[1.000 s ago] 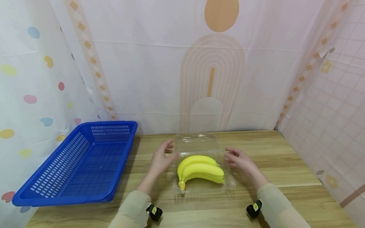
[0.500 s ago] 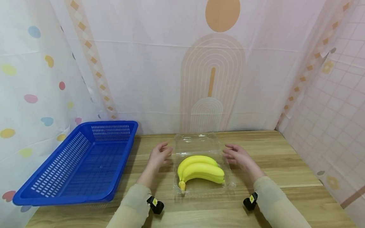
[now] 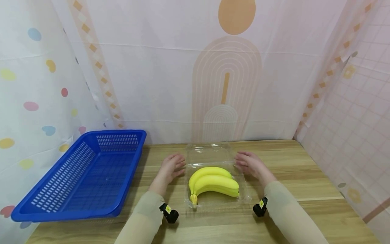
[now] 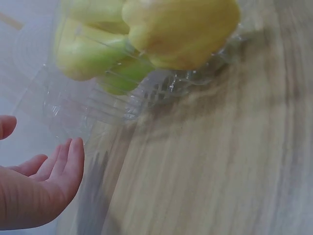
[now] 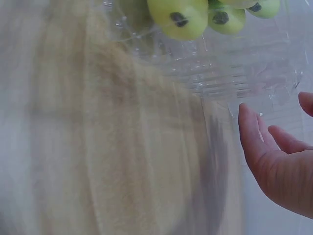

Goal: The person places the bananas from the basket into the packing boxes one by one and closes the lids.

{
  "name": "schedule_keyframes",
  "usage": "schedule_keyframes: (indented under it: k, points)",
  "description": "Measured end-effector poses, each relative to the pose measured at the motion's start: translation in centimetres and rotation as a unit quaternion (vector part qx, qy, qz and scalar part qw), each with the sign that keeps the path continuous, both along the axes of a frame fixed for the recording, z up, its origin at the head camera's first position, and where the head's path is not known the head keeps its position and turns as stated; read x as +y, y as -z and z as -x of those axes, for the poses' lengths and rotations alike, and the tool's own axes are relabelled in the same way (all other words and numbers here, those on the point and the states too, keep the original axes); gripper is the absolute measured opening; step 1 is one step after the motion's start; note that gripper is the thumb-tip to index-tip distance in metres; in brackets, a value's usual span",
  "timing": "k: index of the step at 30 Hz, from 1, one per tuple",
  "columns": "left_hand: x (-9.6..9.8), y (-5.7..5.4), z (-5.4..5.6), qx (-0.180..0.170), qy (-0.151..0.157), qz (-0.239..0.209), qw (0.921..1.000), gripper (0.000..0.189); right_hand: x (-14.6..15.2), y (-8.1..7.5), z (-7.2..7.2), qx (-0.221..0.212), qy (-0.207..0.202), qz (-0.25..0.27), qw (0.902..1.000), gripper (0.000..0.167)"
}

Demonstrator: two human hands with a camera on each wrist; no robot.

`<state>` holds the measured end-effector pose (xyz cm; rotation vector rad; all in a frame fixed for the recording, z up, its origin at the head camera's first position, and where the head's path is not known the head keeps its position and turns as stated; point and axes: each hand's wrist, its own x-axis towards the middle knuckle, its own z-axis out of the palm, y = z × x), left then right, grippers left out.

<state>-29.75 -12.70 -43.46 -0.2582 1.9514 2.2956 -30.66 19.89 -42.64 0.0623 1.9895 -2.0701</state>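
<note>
A bunch of yellow bananas lies in a clear plastic clamshell box whose lid is laid back toward the wall. Its stem end points to the near left corner. My left hand is at the box's left side, fingers relaxed and holding nothing. On the opposite side, my right hand has its loosely bent fingertips right by the box's edge near the hinge. The left wrist view shows the left fingers beside the clear wall; in the right wrist view, the right fingers are likewise close to the plastic.
A large blue plastic basket with slotted sides stands on the left of the wooden table. Patterned curtains hang behind and on both sides. A small black camera is strapped to each wrist.
My left hand has drawn back slightly from the box and its fingers have come closer together. My right hand has shifted a little left, toward the hinge. The bananas and box stay put.
</note>
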Motion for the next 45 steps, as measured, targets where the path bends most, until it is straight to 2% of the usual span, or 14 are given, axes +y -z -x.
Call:
schedule_keyframes:
  k: [9, 19, 27, 36, 45]
  points:
    - [0.3, -0.4, 0.4, -0.009, -0.011, -0.008, 0.9999, 0.050, -0.4, -0.3, 0.7, 0.010, 0.006, 0.010, 0.9999, 0.055]
    - [0.4, -1.4, 0.6, 0.010, -0.045, -0.040, 0.9981, 0.047, -0.7, -1.3, 0.7, 0.046, 0.008, 0.034, 0.9983, 0.055]
    - [0.9, -2.4, 0.6, 0.037, -0.043, -0.036, 0.9978, 0.045, -0.6, -2.0, 0.5, 0.077, 0.011, -0.003, 0.9970, 0.053]
    - [1.1, -2.9, 0.7, 0.070, -0.057, -0.044, 0.9950, 0.043, -0.6, -2.4, 0.7, 0.113, 0.034, 0.016, 0.9929, 0.049]
    - [1.0, -3.4, 0.3, 0.091, -0.055, -0.050, 0.9931, 0.036, -0.6, -2.3, 0.3, 0.152, 0.050, 0.024, 0.9868, 0.042]
